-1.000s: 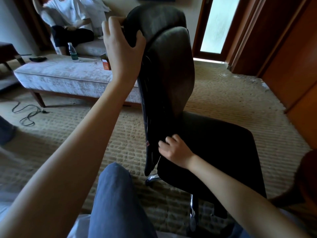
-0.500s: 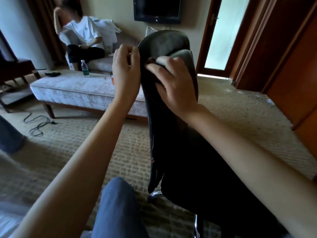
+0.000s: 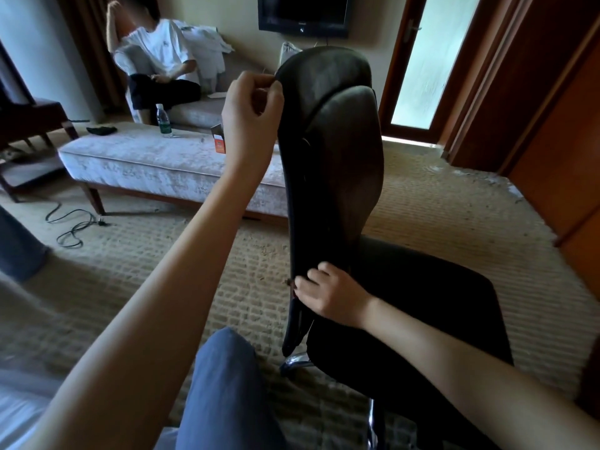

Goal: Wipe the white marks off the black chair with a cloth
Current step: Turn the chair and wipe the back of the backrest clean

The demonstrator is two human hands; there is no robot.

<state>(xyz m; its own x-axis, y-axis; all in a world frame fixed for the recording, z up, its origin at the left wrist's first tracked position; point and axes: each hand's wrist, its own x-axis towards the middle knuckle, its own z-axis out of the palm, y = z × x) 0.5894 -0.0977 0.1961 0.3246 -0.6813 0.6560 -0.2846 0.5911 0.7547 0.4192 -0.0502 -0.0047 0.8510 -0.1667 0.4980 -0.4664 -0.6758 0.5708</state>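
Observation:
The black chair stands in front of me with its backrest point(image 3: 337, 151) edge-on and its seat point(image 3: 422, 303) to the right. My left hand point(image 3: 251, 108) pinches the backrest's top left edge with curled fingers. My right hand point(image 3: 328, 295) lies low on the backrest's near edge, just above the seat, fingers curled against the black surface. The cloth is hidden under that hand. No white marks show on the dark surface from this angle.
A pale upholstered bench point(image 3: 156, 164) behind the chair carries a water bottle point(image 3: 163, 121) and an orange box point(image 3: 219, 142). A person point(image 3: 156, 60) sits on a sofa beyond. A black cable point(image 3: 74, 225) lies on the carpet at left. My knee point(image 3: 224, 384) is near the chair's chrome base point(image 3: 295, 362).
My right hand went up to the top of the backrest with a pale cloth under its fingers, then slid back down to the lower edge. My left hand stays at the top edge.

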